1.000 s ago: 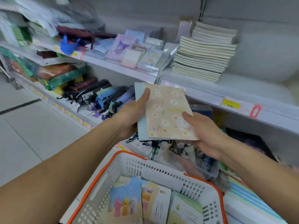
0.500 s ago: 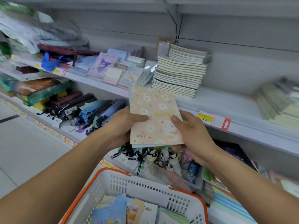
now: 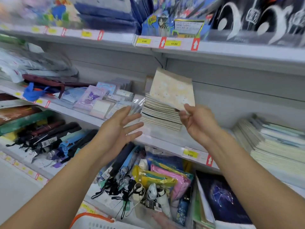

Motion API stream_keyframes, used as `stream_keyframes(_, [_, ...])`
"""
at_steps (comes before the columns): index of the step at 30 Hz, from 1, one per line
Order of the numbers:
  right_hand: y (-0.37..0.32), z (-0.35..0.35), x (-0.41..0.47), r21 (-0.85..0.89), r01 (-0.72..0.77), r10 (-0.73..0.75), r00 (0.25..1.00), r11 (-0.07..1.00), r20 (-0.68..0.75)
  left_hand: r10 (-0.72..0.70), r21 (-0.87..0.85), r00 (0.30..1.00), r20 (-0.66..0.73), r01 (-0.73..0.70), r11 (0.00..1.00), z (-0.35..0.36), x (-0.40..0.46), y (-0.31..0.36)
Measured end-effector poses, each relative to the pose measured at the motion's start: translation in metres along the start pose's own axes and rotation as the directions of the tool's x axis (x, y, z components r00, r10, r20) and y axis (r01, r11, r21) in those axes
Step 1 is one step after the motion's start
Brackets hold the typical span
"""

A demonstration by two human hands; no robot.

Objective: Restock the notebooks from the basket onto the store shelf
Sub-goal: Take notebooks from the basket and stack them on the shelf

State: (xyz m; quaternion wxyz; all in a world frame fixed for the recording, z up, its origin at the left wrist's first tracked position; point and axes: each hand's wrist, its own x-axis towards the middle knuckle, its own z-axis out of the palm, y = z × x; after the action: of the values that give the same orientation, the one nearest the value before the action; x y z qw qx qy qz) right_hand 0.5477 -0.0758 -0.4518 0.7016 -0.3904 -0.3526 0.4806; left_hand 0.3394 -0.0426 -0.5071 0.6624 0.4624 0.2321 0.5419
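The right hand (image 3: 196, 121) pinches only the near corner of the cream floral paper notebook (image 3: 171, 89), tilted above the stack of pale notebooks (image 3: 160, 114), while the left hand (image 3: 121, 128) hangs open and empty, so it could slip or topple the pile.

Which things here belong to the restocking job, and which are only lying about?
Job: floral notebook pinched by the right hand; open left hand; notebook stack on the shelf; basket.

Lying about: umbrellas; blue glove; constellation book.
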Motion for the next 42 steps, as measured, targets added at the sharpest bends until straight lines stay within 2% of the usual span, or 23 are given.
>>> stream_keyframes(2, [-0.029, 0.009, 0.046, 0.083, -0.018, 0.023, 0.998, 0.996, -0.056, -0.001, 0.042, 1.000, -0.027, 0.002, 0.999, -0.006, 0.004, -0.001])
stream_keyframes(4, [-0.047, 0.017, 0.089, 0.054, -0.018, 0.023, 0.995, 0.998, -0.095, -0.020, 0.093, 0.999, -0.046, 0.024, 0.995, -0.014, 0.007, -0.003])
stream_keyframes(7, [-0.054, 0.022, 0.134, -0.155, -0.014, -0.010, 0.988, 0.988, -0.151, -0.043, 0.148, 0.997, -0.064, 0.052, 0.988, -0.022, 0.011, -0.009])
stream_keyframes(9, [-0.050, 0.018, 0.149, -0.356, -0.042, -0.018, 0.986, 0.934, -0.165, -0.056, 0.155, 0.995, -0.086, 0.069, 0.986, -0.025, 0.013, -0.011])
stream_keyframes(11, [-0.046, 0.011, 0.156, -0.631, -0.069, -0.043, 0.986, 0.772, -0.161, -0.068, 0.167, 0.993, -0.094, 0.083, 0.983, -0.025, 0.013, -0.013])
stream_keyframes(13, [-0.046, 0.005, 0.157, -0.874, -0.069, -0.106, 0.985, 0.480, -0.136, -0.077, 0.181, 0.993, -0.090, 0.092, 0.979, -0.026, 0.012, -0.015])
stream_keyframes(15, [-0.046, 0.001, 0.158, -0.963, -0.074, -0.146, 0.983, 0.260, -0.115, -0.083, 0.190, 0.993, -0.089, 0.098, 0.977, -0.027, 0.012, -0.017])
stream_keyframes(19, [-0.040, -0.003, 0.167, -0.992, -0.085, -0.221, 0.970, 0.094, -0.104, -0.095, 0.208, 0.989, -0.110, 0.117, 0.971, -0.027, 0.013, -0.022])
stream_keyframes(23, [-0.031, -0.006, 0.171, -0.996, -0.060, -0.320, 0.944, 0.060, -0.076, -0.111, 0.208, 0.984, -0.140, 0.139, 0.968, -0.028, 0.012, -0.023])
stream_keyframes(25, [-0.026, -0.010, 0.161, -0.994, -0.031, -0.404, 0.912, 0.106, -0.071, -0.120, 0.229, 0.982, -0.148, 0.152, 0.962, -0.031, 0.009, -0.021])
stream_keyframes(26, [-0.022, -0.011, 0.149, -0.988, -0.003, -0.491, 0.868, 0.156, -0.080, -0.122, 0.247, 0.980, -0.156, 0.158, 0.956, -0.034, 0.007, -0.019])
stream_keyframes(27, [-0.013, -0.012, 0.129, -0.978, 0.050, -0.602, 0.794, 0.201, -0.083, -0.129, 0.276, 0.977, -0.170, 0.173, 0.945, -0.039, 0.003, -0.018])
stream_keyframes(29, [0.029, -0.012, 0.075, -0.919, 0.325, -0.774, 0.632, 0.222, 0.036, -0.157, 0.396, 0.963, -0.221, 0.235, 0.888, -0.052, -0.006, -0.019])
stream_keyframes(30, [0.065, -0.010, 0.043, -0.850, 0.469, -0.776, 0.619, 0.241, 0.120, -0.182, 0.471, 0.949, -0.256, 0.287, 0.834, -0.061, -0.010, -0.021])
stream_keyframes(31, [0.109, -0.008, 0.008, -0.799, 0.527, -0.681, 0.700, 0.291, 0.213, -0.218, 0.544, 0.931, -0.294, 0.350, 0.762, -0.072, -0.015, -0.026])
stream_keyframes(32, [0.159, -0.011, -0.024, -0.811, 0.482, -0.461, 0.833, 0.331, 0.308, -0.267, 0.608, 0.904, -0.335, 0.424, 0.672, -0.086, -0.021, -0.031])
stream_keyframes(33, [0.212, -0.015, -0.054, -0.870, 0.382, -0.116, 0.924, 0.310, 0.364, -0.320, 0.659, 0.871, -0.374, 0.492, 0.569, -0.100, -0.030, -0.036])
stream_keyframes(34, [0.260, -0.022, -0.080, -0.935, 0.281, 0.272, 0.902, 0.218, 0.335, -0.363, 0.703, 0.840, -0.403, 0.538, 0.465, -0.114, -0.039, -0.041])
stream_keyframes(35, [0.303, -0.031, -0.101, -0.971, 0.212, 0.559, 0.795, 0.109, 0.236, -0.389, 0.739, 0.817, -0.425, 0.561, 0.372, -0.128, -0.047, -0.044])
stream_keyframes(36, [0.337, -0.042, -0.117, -0.986, 0.168, 0.695, 0.705, 0.024, 0.137, -0.400, 0.766, 0.804, -0.441, 0.569, 0.299, -0.141, -0.054, -0.045])
stream_keyframes(38, [0.378, -0.063, -0.139, -0.999, 0.029, 0.736, 0.677, -0.029, -0.002, -0.398, 0.797, 0.795, -0.458, 0.565, 0.214, -0.161, -0.066, -0.043])
stream_keyframes(40, [0.401, -0.072, -0.158, -0.977, -0.213, 0.710, 0.691, 0.021, -0.135, -0.388, 0.816, 0.803, -0.452, 0.548, 0.184, -0.172, -0.072, -0.037])
stream_keyframes(42, [0.422, -0.069, -0.178, -0.927, -0.373, 0.706, 0.668, 0.047, -0.233, -0.391, 0.822, 0.804, -0.448, 0.542, 0.174, -0.178, -0.075, -0.032])
